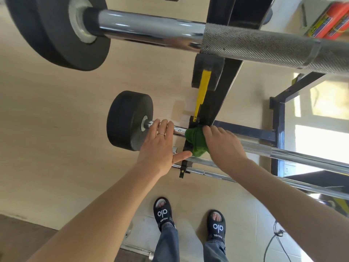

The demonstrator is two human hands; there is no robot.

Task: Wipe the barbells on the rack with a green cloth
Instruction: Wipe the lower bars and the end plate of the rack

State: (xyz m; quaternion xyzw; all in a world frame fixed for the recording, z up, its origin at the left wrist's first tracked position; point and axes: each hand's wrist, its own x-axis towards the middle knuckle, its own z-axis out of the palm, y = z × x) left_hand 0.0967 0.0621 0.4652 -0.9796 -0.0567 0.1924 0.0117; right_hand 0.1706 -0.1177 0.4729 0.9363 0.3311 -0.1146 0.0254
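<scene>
Head view: the right hand (223, 143) clutches the green cloth (196, 141) on the barbell (264, 149) beside the rack (213, 108). The left hand (160, 141), fingers spread, rests on the bar near the weight (126, 120), bare floor (56, 110) beyond.

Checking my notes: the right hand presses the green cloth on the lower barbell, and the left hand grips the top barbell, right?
Not quite. In the head view the left hand rests on the same lower barbell, beside the green cloth under the right hand.
</scene>
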